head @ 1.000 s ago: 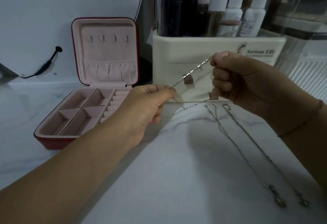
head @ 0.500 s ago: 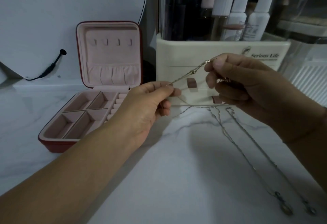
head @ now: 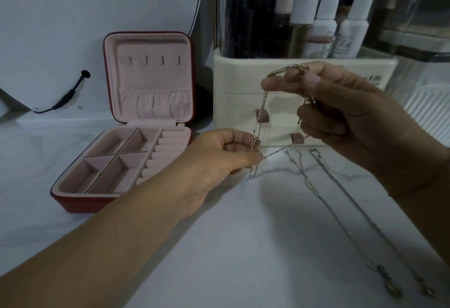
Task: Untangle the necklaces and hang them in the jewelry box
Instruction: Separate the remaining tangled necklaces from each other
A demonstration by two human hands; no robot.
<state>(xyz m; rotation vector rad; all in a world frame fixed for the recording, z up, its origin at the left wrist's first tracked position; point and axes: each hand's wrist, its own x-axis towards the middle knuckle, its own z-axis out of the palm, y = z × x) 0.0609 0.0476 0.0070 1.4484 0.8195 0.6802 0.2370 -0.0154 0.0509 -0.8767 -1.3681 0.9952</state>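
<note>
- White round panel [head: 97,3] far left at the back, black cable [head: 70,93] plugged into its lower edge.
- Jewelry box [head: 80,204] on the bench [head: 243,246], left of centre, open. It is red outside with pink lining. The lid stands upright with four hooks [head: 153,60] in a row and nothing on them. The tray compartments hold nothing.
- Left hand [head: 219,161] is just right of the box, raised a little off the bench. Its fingers [head: 246,159] are narrow, thumb and forefinger pinching the lower part of the held necklace [head: 264,98].
- Held necklace is a thin chain in the air between the hands, in front of the organizer. It runs steeply up from the left hand to the right. A short end dangles below the left hand; cannot tell if it touches the bench. A second strand goes off to the right under the right hand.
- Cream organizer [head: 238,76] at back centre, bottles [head: 323,22] standing in it.
- Right hand [head: 353,117] is higher than the left. Its fingers [head: 280,84] are curled, pinching the top of the same chain.
- Two more necklaces lie on the bench at right, side by side and apart: one [head: 326,200], the other [head: 379,212]. Both are stretched out from the organizer's foot toward the near edge.
</note>
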